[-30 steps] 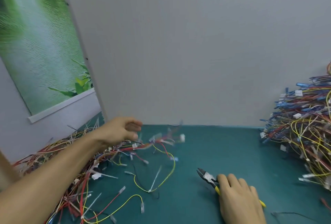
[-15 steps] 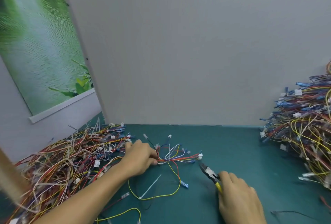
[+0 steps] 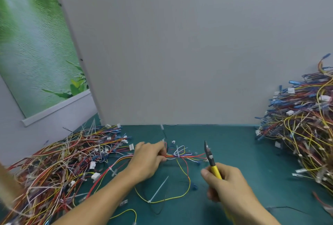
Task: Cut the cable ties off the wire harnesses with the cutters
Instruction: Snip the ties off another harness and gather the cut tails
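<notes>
My left hand grips a small wire harness of red, white, blue and yellow wires against the green mat, mid-table. The harness fans out to the right of the fingers. My right hand holds the yellow-handled cutters upright, the black jaws pointing up just right of the harness ends. The jaws look nearly closed and touch no wire. A cut white cable tie lies on the mat below the harness.
A big tangle of loose wires covers the left of the mat. A tall heap of tied harnesses fills the right. A grey partition wall stands behind. Stray yellow and black wires lie at the front.
My left hand came back from the left pile and pulled a harness to the mat's middle. My right hand lifted the cutters off the mat and raised them upright beside the harness.
</notes>
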{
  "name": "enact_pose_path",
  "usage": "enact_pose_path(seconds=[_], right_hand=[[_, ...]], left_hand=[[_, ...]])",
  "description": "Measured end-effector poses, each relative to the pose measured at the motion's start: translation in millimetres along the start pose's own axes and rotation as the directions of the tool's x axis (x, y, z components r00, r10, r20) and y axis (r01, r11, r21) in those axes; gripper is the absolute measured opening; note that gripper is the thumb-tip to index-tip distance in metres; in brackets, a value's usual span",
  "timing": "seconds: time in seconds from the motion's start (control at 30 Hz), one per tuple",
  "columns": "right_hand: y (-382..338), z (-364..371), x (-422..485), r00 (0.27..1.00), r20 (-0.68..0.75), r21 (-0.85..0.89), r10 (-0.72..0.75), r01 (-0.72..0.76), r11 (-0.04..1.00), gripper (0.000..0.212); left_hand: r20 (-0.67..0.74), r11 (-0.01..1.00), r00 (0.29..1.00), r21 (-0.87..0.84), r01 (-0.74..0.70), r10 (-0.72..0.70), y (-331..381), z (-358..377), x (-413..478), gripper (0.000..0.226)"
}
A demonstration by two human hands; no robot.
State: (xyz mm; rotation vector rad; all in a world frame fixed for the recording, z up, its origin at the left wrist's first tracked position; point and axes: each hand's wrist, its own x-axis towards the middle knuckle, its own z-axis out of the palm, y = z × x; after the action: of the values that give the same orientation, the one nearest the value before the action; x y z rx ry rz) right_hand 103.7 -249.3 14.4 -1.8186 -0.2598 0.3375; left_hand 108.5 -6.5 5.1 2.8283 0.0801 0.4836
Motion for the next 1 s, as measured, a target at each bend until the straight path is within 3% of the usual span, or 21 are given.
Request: enact_pose_path(seconds=[0.17, 0.4, 0.67, 0.73, 0.83, 0.93, 1.0], right_hand=[[-12, 3, -2, 0.99, 0.098, 0.395, 0.1, -0.131, 0.909, 0.013], [-12, 0, 5, 0.969, 0.041, 0.661, 0.246, -0.211, 0.72, 0.02], [-2, -4, 13, 0.939, -0.011, 0.75, 0.344, -0.22, 0.624, 0.013], [-1, -6, 14, 0.939, -0.037, 0.75, 0.343, -0.2, 0.63, 0.013], [0, -8, 15, 0.942, -0.06, 0.781, 0.331, -0.163, 0.603, 0.011], [1, -9, 15, 0.941, -0.086, 0.807, 0.328, -0.127, 0.576, 0.01], [1, -9, 16, 0.937, -0.107, 0.81, 0.332, -0.111, 0.575, 0.011]], left_hand=[[-0.131, 0.991, 0.989, -0.098, -0.086, 0.073, 41, -11, 3, 0.009], [-0.22, 0.961, 0.951, -0.123, -0.248, 0.217, 87, -8, -12, 0.005], [-0.331, 0.907, 0.852, 0.035, -0.419, 0.406, 103, 3, -23, 0.017], [-0.318, 0.893, 0.84, 0.056, -0.446, 0.439, 101, 3, -25, 0.005], [-0.293, 0.897, 0.849, 0.095, -0.431, 0.439, 97, 4, -33, 0.03], [-0.372, 0.886, 0.822, 0.003, -0.463, 0.431, 96, 5, -50, 0.018], [-0.358, 0.877, 0.866, -0.2, -0.437, 0.349, 95, 6, -64, 0.014]])
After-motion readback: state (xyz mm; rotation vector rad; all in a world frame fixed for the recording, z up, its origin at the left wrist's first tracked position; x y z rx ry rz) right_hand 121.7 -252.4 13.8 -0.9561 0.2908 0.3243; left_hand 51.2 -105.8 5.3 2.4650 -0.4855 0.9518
